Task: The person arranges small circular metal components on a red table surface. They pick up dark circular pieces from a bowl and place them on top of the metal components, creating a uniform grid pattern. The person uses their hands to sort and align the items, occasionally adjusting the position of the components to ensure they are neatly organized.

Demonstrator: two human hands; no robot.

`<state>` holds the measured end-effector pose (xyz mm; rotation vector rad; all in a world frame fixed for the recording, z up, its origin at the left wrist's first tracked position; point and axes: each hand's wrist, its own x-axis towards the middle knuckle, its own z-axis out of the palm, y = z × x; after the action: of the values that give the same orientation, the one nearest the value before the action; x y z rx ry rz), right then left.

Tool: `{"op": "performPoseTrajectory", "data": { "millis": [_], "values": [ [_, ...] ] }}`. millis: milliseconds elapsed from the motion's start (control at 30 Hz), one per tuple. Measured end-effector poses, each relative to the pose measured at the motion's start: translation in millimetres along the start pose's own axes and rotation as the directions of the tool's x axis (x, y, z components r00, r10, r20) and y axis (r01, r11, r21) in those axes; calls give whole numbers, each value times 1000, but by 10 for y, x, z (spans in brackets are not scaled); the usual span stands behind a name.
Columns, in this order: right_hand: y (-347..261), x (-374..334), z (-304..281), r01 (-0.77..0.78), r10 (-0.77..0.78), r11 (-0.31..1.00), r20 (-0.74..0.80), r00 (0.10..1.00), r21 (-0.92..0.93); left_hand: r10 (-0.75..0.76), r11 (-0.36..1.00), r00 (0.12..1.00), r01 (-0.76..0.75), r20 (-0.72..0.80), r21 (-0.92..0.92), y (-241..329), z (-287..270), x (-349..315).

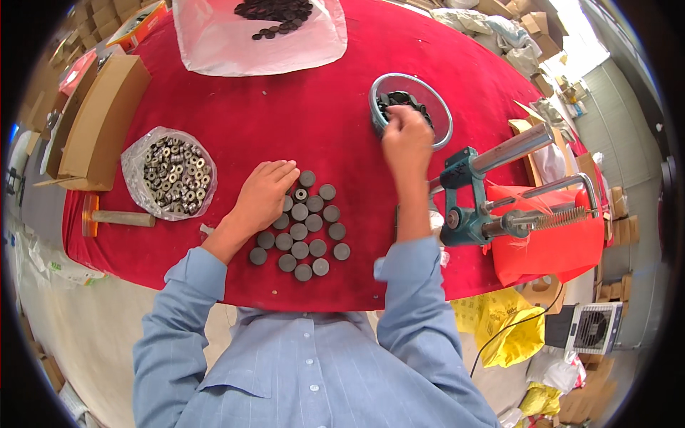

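Observation:
My right hand (407, 135) reaches into a clear round bowl (437, 100) of small black pieces (399, 98), fingers curled among them; whether it grips any I cannot tell. My left hand (265, 194) rests flat on the red tablecloth (285, 114), fingers together, touching the left side of a cluster of several grey round discs (307, 230) laid in rows. One disc near the fingertips has a metal ring on top (300, 194).
A clear bag of metal rings (171, 175) lies left, with a hammer (118, 217) and cardboard boxes (100, 118) beside it. A teal hand press (485, 207) stands at the right edge. A plastic sheet with black pieces (264, 32) lies at the far side.

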<state>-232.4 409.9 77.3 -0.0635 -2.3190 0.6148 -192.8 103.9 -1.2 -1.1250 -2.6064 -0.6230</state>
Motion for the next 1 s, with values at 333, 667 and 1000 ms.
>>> {"op": "performPoseTrajectory", "data": {
  "millis": [333, 667, 1000],
  "values": [
    [665, 635, 370, -388, 580, 798, 413, 702, -461, -58, 997, 997, 60, 45, -43, 41, 4, -102],
    [-217, -40, -47, -176, 113, 942, 225, 968, 284, -193, 968, 975, 170, -113, -182, 120, -239, -247],
    [-755, -1182, 213, 214, -313, 919, 282, 907, 332, -516, 825, 836, 427, -187, -370, 924, -404, -1265]
  ]
}}
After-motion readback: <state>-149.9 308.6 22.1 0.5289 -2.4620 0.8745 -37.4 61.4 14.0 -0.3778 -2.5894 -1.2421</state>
